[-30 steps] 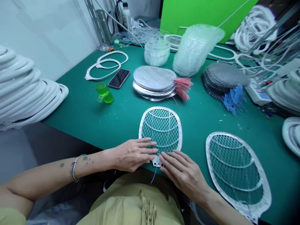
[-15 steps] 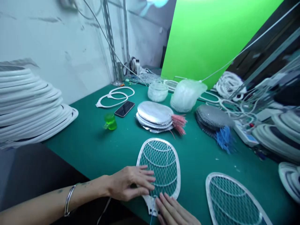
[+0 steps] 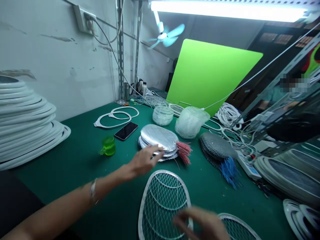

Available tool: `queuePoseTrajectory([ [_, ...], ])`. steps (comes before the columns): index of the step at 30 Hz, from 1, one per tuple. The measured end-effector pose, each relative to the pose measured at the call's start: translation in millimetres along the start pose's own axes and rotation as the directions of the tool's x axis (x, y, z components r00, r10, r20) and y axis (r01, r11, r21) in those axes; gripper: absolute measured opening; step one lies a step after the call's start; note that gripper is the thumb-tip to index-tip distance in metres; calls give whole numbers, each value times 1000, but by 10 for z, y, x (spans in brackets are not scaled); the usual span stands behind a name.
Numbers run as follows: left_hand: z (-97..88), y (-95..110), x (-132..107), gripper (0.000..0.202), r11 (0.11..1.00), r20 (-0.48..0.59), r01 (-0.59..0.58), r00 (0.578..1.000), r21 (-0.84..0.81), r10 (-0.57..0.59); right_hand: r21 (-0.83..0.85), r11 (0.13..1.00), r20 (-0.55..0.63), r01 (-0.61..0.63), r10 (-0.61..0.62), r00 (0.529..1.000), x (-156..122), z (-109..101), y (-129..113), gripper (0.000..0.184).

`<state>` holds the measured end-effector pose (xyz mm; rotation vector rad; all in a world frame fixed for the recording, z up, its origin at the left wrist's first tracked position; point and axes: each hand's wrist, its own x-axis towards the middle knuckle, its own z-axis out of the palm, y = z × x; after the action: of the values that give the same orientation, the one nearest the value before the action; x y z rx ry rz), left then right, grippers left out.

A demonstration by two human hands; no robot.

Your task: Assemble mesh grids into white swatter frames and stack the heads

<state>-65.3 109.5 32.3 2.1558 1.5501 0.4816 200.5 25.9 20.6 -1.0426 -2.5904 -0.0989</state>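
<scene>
My left hand [image 3: 143,161] reaches over the near edge of a stack of silver mesh sheets [image 3: 158,135] with red wires. Its thumb and fingers are apart and nothing shows between them; whether they touch the top sheet I cannot tell. My right hand [image 3: 202,223], smeared by motion, hovers low over the right side of a white racket frame [image 3: 142,203] with mesh inside. Its fingers look parted, with nothing visible in them. The frame lies flat on the green table, its lower end cut off by the picture. A second meshed frame [image 3: 235,218] lies to the right.
Left stands a tall stack of white frames [image 3: 27,123]. A green cup [image 3: 108,146], a phone [image 3: 126,131] and two thin rings [image 3: 112,120] lie nearby. Dark mesh sheets [image 3: 216,146] with blue wires, a power strip [image 3: 247,165] and more frames [image 3: 282,175] are at right.
My left hand has left the racket frame and moved forward to the silver mesh stack. My right hand has lifted off the frame's lower end and shifted right. The view has tilted up.
</scene>
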Motion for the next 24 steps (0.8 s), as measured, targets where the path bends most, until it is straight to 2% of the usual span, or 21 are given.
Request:
queuePoseTrajectory([
  [2, -131, -95, 516, 58, 989, 25, 72, 997, 130, -75, 45, 984, 135, -174, 167, 977, 600, -148, 246, 26],
  [4, -128, -242, 924, 60, 980, 74, 93, 991, 173, -107, -94, 916, 197, -389, 400, 895, 1214, -158, 496, 25],
  [6, -34, -394, 1149, 61, 975, 124, 109, 983, 193, -134, -201, 854, 195, -480, 516, 834, 1700, -57, 725, 21],
  [8, 78, -507, 1217, 62, 971, 150, 118, 977, 206, -151, -275, 817, 222, -508, 568, 793, 1987, 82, 904, 18],
  [11, 172, -580, 1193, 63, 970, 150, 115, 977, 214, -149, -352, 799, 285, -487, 587, 758, 2113, 214, 1045, 21],
  [16, 192, -582, 1191, 63, 974, 138, 103, 982, 203, -133, -394, 802, 359, -450, 585, 728, 2102, 186, 1088, 25],
  [20, 186, -597, 1204, 62, 978, 121, 93, 986, 184, -117, -299, 844, 419, -446, 536, 733, 2139, 144, 1156, 24],
  [24, 80, -554, 1121, 69, 988, 44, 53, 997, 143, -60, -117, 821, 434, -558, 548, 715, 2251, 42, 1284, 23],
])
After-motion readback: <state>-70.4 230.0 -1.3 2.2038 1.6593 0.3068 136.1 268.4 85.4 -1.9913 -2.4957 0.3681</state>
